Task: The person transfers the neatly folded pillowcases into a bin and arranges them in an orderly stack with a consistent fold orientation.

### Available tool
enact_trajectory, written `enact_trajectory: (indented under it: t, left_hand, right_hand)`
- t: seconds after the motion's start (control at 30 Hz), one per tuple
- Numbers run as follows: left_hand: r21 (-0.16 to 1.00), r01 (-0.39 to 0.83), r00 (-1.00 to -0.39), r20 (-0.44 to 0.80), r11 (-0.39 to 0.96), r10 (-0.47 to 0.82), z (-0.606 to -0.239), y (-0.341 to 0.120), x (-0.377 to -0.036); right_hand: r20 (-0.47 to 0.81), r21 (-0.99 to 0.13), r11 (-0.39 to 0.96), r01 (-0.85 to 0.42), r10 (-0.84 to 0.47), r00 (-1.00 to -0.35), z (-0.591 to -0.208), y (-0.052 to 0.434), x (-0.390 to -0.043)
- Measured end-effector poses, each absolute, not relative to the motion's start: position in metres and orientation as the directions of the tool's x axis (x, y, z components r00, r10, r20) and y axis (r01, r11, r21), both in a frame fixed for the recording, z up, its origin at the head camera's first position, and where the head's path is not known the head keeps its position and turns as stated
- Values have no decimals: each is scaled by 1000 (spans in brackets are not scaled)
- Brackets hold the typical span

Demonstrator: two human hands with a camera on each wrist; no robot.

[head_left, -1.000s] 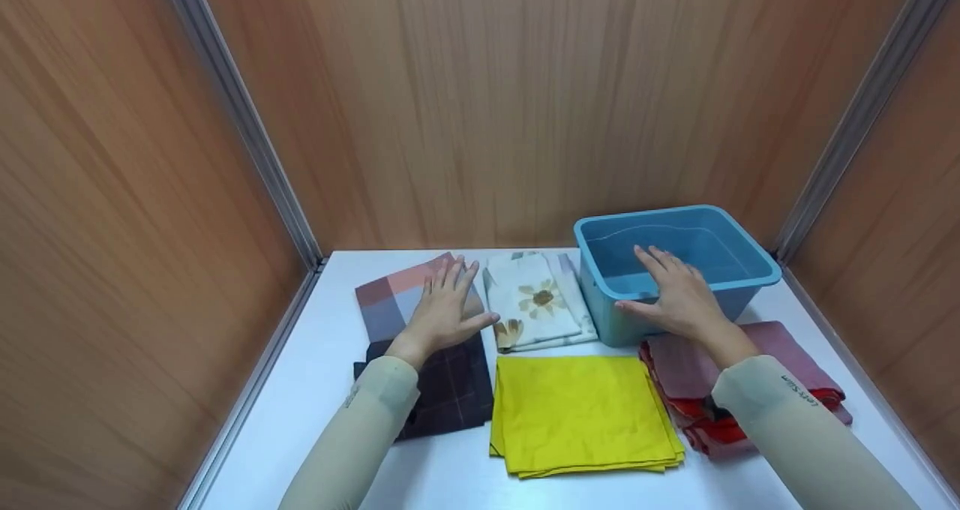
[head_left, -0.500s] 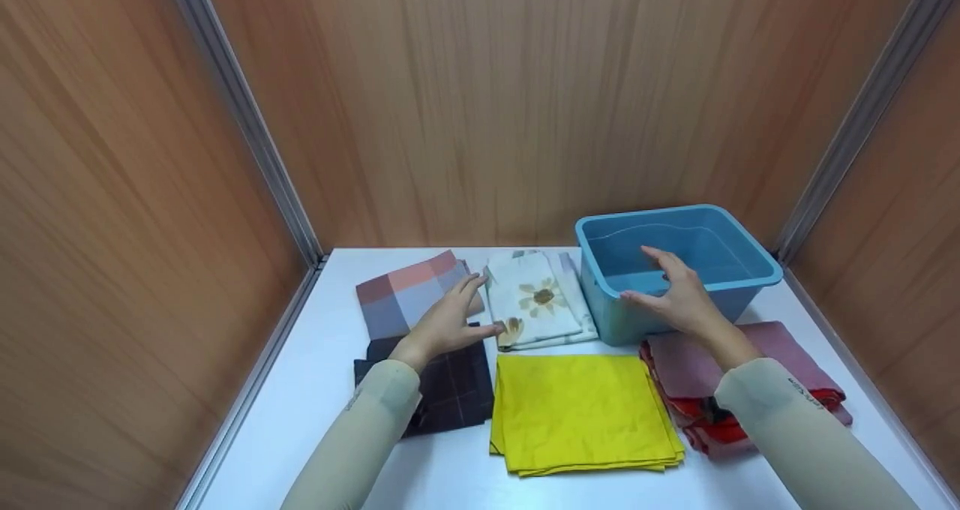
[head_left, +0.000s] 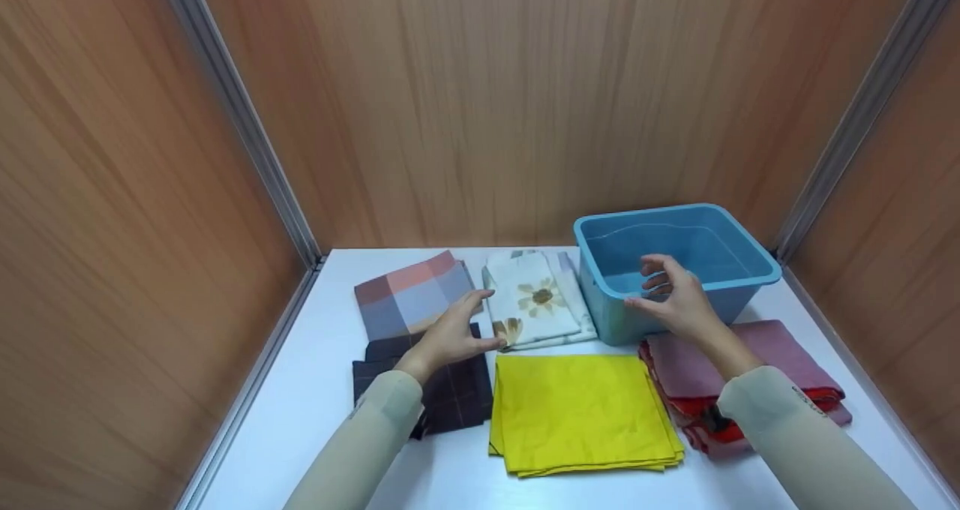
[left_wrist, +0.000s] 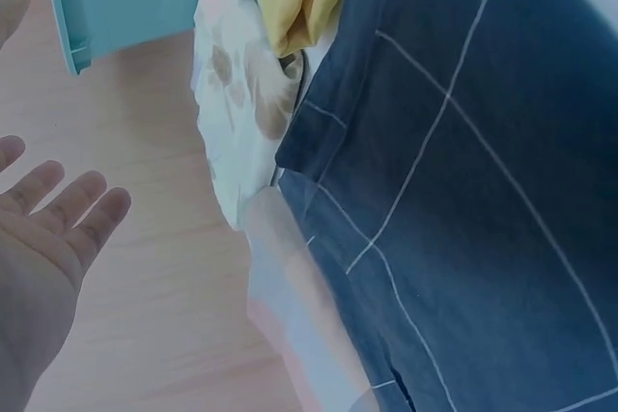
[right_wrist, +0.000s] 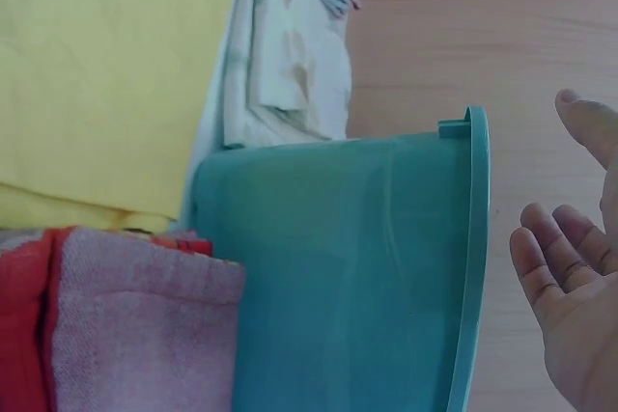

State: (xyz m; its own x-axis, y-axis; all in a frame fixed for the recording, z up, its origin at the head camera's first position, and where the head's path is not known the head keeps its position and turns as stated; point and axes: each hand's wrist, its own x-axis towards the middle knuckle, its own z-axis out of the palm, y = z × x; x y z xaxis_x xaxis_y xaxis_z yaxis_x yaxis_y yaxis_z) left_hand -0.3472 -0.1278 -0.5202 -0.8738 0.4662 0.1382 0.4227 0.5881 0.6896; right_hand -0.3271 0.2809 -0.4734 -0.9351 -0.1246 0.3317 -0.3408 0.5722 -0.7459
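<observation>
My left hand (head_left: 448,337) hovers over the dark checked cloth (head_left: 457,394), thumb and fingers apart, holding nothing. Beyond it lies a folded plaid cloth (head_left: 401,296) in pink, grey and blue. A white floral cloth (head_left: 544,304) lies just right of that hand's fingertips. My right hand (head_left: 686,304) is raised by the near side of the blue plastic bin (head_left: 611,319), its fingers loosely bent around nothing. In the right wrist view that hand (right_wrist: 579,306) stands apart from the bin's rim (right_wrist: 473,238).
A folded yellow cloth (head_left: 585,412) lies at the front middle of the white table (head_left: 270,420). Folded pink and red cloth (head_left: 787,356) sits under the right forearm, in front of the bin. Wood-look panels (head_left: 487,105) enclose the back and both sides.
Both hands have gone from spread fingers to loosely bent ones. The left hand has turned and dropped slightly toward the viewer. The cloths and bin have stayed put.
</observation>
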Motion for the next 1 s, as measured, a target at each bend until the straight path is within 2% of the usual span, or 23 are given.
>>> enact_trajectory:
  t: [0.57, 0.8, 1.0]
  left_hand:
    - [691, 409, -873, 104, 597, 477, -540, -124, -338]
    - [681, 392, -875, 68, 618, 479, -547, -121, -334]
    - [683, 424, -857, 91, 594, 507, -555, -119, -334]
  right_hand:
    - [333, -779, 503, -373, -172, -927, -492, 285, -317]
    - [288, -793, 493, -358, -216, -933, -499, 284, -315]
    - [252, -799, 500, -334, -226, -941, -509, 284, -311]
